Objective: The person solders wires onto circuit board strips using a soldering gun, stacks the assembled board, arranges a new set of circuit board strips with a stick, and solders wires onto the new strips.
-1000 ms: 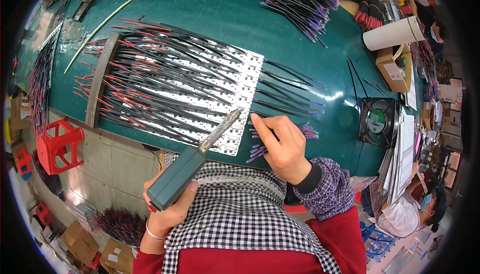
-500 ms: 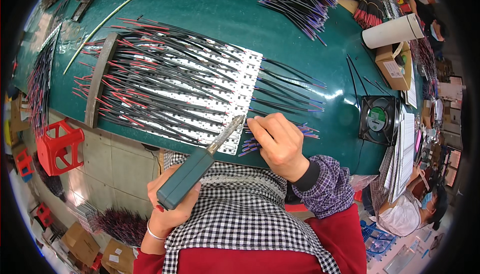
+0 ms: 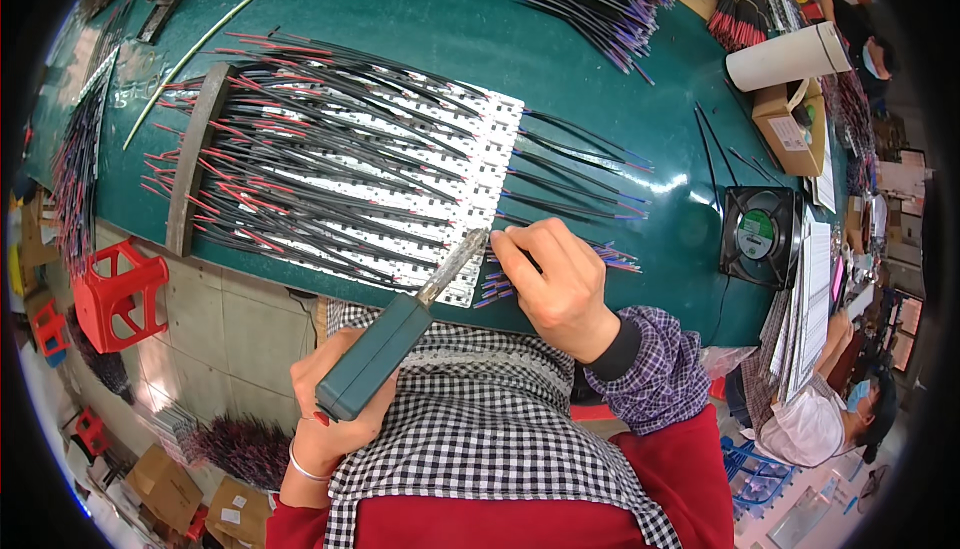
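My left hand [image 3: 340, 389] is wrapped round the green handle of a soldering gun [image 3: 375, 357]. Its metal tip meets the right edge of a white circuit board panel [image 3: 490, 164], close to the near corner. Beside that tip, my right hand [image 3: 555, 284] is closed in a pinch on a thin black wire, mostly hidden by the fingers. Black wires with red ends [image 3: 330, 164] lie in rows across the panel. From its right edge several black wires with bluish ends [image 3: 580, 189] stick out over the table, and more lie under my right hand.
A grey bar [image 3: 200, 159] lies across the red wire ends. On the green table [image 3: 420, 9] are wire bundles [image 3: 600, 4], a black fan [image 3: 758, 237], a cardboard box [image 3: 790, 129] and a white roll [image 3: 787, 57]. A co-worker [image 3: 820, 419] sits at right; a red stool [image 3: 120, 294] stands left.
Both hands and the soldering gun keep almost the same place at the panel's edge. At the right, the co-worker's arm has shifted slightly.
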A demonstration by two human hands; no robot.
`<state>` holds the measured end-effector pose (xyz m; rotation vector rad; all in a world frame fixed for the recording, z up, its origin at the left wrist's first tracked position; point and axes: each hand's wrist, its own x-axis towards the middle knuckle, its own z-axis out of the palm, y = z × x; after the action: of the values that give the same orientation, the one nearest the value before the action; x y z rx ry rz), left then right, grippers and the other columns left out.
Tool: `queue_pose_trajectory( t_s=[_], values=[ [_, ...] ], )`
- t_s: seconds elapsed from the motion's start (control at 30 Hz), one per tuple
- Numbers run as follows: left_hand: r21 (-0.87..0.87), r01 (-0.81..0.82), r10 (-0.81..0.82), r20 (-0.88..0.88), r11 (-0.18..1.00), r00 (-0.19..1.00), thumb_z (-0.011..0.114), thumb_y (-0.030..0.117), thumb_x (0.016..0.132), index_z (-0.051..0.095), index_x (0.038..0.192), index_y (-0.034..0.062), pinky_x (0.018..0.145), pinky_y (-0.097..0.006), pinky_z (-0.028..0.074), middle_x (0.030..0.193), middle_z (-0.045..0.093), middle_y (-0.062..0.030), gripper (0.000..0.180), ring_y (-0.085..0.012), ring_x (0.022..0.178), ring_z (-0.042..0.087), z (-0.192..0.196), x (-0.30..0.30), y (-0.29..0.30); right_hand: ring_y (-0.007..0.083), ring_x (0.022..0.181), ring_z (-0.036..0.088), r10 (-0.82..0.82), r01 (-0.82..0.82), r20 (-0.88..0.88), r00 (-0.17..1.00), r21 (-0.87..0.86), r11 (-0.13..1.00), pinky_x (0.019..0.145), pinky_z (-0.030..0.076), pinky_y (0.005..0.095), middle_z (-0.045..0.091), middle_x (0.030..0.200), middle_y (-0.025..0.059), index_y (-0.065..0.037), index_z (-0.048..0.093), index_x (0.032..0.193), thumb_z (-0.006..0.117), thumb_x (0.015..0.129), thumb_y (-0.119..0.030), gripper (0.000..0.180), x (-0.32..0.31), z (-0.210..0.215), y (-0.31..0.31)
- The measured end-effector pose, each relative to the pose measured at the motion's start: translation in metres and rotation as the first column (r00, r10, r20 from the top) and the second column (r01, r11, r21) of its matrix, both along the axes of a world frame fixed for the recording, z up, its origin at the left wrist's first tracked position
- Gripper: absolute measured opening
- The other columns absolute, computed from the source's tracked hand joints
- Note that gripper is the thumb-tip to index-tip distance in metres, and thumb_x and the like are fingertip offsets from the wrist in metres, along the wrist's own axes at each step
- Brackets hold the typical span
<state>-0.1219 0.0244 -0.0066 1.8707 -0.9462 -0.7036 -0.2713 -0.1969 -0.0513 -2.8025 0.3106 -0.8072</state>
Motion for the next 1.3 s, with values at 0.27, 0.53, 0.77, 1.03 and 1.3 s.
queue_pose_trajectory(
  t_s=[0.27, 0.53, 0.77, 1.03, 1.3],
  values=[
    [-0.024, -0.046, 0.046, -0.007, 0.999, 0.999, 0.074, -0.005, 0.070, 0.070, 0.087, -0.0050, 0.059, -0.032, 0.052, 0.082, 0.066, -0.0137, 0.018, -0.0253, 0.066, 0.066, -0.015, -0.004, 0.020, 0.0210, 0.078, 0.062, 0.004, -0.004, -0.008, 1.000, 0.009, 1.000, 0.059, 0.049, 0.0298, 0.063, 0.090, 0.0081, 0.003, 0.068, 0.097, 0.067, 0.069, -0.005, 0.029, 0.002, 0.002, 0.001],
    [-0.012, 0.011, -0.010, 0.056, 1.000, 0.998, 0.075, -0.004, 0.070, 0.071, 0.088, -0.0050, 0.062, -0.031, 0.055, 0.086, 0.069, -0.0140, 0.019, -0.0257, 0.068, 0.069, -0.005, -0.001, 0.014, 0.0240, 0.082, 0.063, -0.012, 0.015, -0.033, 0.999, 0.091, 0.996, 0.067, 0.052, 0.0326, 0.064, 0.092, 0.0088, 0.002, 0.068, 0.102, 0.066, 0.069, -0.005, 0.033, -0.002, 0.007, 0.004],
    [-0.035, 0.050, -0.045, 0.134, 0.998, 0.990, 0.074, -0.004, 0.070, 0.070, 0.089, -0.0050, 0.064, -0.030, 0.055, 0.086, 0.070, -0.0140, 0.019, -0.0249, 0.070, 0.070, -0.006, 0.001, 0.008, 0.0247, 0.082, 0.064, -0.001, 0.002, -0.011, 1.000, 0.111, 0.994, 0.067, 0.052, 0.0333, 0.065, 0.092, 0.0092, 0.002, 0.069, 0.099, 0.067, 0.069, -0.005, 0.032, -0.002, 0.005, 0.003],
    [-0.049, 0.043, -0.043, -0.002, 0.998, 0.999, 0.074, 0.001, 0.071, 0.068, 0.089, -0.0046, 0.054, -0.032, 0.042, 0.074, 0.057, -0.0112, 0.019, -0.0238, 0.054, 0.053, 0.007, 0.007, -0.002, 0.0240, 0.083, 0.064, -0.002, 0.002, -0.015, 1.000, 0.004, 1.000, 0.065, 0.052, 0.0329, 0.065, 0.094, 0.0098, 0.003, 0.069, 0.098, 0.067, 0.069, -0.006, 0.031, -0.002, 0.000, 0.004],
    [-0.103, -0.031, 0.035, 0.043, 0.994, 0.998, 0.074, -0.004, 0.069, 0.070, 0.090, -0.0039, 0.059, -0.033, 0.050, 0.082, 0.067, -0.0122, 0.021, -0.0261, 0.066, 0.065, -0.008, -0.001, 0.019, 0.0245, 0.085, 0.064, 0.006, -0.006, -0.027, 1.000, -0.018, 1.000, 0.066, 0.052, 0.0332, 0.065, 0.096, 0.0105, 0.003, 0.069, 0.097, 0.067, 0.069, -0.007, 0.030, -0.002, 0.001, 0.004]
  ],
)
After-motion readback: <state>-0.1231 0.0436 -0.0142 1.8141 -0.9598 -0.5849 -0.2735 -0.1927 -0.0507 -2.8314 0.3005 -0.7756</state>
